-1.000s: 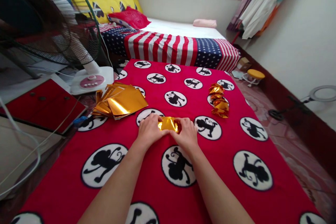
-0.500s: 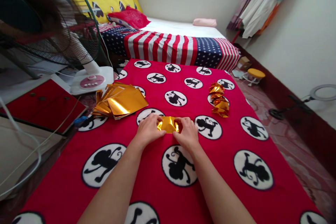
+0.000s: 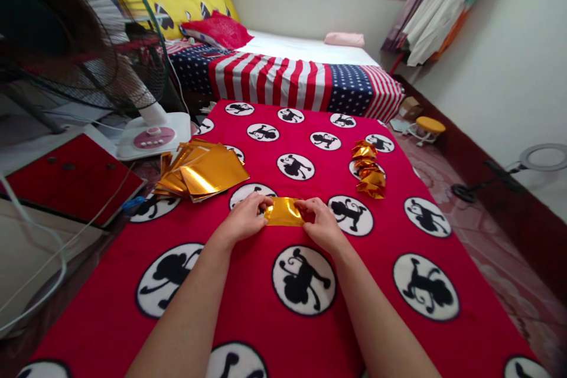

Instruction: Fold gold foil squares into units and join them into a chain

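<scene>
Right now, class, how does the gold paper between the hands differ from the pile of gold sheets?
Size: the gold paper is a small oblong; the sheets in the pile are larger.
Number: the gold paper is one piece; the pile holds several overlapping sheets.
Touch: the left hand and right hand are at the gold paper's ends; neither touches the pile.
Shared: both are shiny and gold-coloured.

The person's left hand (image 3: 243,218) and right hand (image 3: 322,223) have drawn apart: the thumbs, close together a second ago, now sit towards opposite ends of the gold foil (image 3: 283,211). More foil shows between them, looking flatter. The right forearm has swung outward, uncovering the nearby monkey circle (image 3: 303,280).
</scene>
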A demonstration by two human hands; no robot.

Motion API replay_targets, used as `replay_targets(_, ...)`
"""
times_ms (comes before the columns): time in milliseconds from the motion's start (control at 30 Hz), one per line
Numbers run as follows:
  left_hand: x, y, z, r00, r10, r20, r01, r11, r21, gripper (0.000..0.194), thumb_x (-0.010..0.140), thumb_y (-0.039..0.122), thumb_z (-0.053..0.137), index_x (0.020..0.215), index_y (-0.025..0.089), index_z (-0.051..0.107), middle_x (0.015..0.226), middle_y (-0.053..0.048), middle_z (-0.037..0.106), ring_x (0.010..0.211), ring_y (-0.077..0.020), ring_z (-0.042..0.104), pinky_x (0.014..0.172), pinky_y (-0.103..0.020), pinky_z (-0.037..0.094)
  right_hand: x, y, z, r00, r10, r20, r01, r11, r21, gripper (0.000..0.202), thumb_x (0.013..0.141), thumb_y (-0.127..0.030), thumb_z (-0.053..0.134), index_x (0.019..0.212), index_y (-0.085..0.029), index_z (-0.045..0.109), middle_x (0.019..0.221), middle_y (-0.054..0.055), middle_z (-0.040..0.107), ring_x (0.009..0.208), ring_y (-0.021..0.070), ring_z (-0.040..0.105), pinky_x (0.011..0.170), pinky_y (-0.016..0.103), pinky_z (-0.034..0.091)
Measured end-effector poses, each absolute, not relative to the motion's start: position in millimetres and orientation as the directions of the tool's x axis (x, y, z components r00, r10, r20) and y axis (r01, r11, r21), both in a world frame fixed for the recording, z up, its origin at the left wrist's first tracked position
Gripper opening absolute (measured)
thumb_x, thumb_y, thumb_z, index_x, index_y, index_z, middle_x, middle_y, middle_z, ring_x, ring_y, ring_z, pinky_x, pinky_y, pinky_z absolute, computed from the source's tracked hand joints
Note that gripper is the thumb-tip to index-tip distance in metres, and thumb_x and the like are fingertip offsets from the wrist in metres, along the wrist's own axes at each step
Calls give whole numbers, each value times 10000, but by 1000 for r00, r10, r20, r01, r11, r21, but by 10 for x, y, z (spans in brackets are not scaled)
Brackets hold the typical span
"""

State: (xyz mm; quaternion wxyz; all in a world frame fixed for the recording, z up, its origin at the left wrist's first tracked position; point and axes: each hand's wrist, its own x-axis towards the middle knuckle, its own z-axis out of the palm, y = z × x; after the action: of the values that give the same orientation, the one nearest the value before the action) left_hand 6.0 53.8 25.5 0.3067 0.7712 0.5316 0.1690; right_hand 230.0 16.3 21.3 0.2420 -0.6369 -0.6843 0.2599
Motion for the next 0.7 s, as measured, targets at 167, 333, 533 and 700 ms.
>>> replay_targets(167,207,466,311,275,960,-58,802,-195,565,411,672,404,711,1018,194,639,1055,-66,641,957,-244,624,838,-354,485,2150,128,240,24,1000,15,800,-10,-599,421,681,-235,677,1102,-247,671,1024,29,624,960,216,561,862,345,398)
replay_targets(333,316,398,319,207,978,-24,871,-173,461,487,621,463,766,1010,213,612,1093,-77,627,1045,-285,600,882,-387,463,2035,86,225,109,990,88,854,-48,-518,450,662,-293,713,1103,-236,642,1069,48,610,991,248,541,860,381,388)
replay_targets(533,144,492,261,314,948,-58,747,-209,631,355,660,145,640,1012,196,634,1062,-51,638,944,-202,618,838,-319,491,2285,146,197,-63,997,40,686,72,-724,475,628,-52,563,1066,-206,662,988,25,625,902,169,586,835,311,454)
replay_targets(700,35,527,277,369,929,-37,641,-225,734,401,626,92,533,997,179,657,979,-40,651,789,-158,585,735,-285,490,2390,162,163,-55,998,35,531,59,-845,542,525,-13,428,996,-176,642,966,28,637,896,159,591,830,294,483)
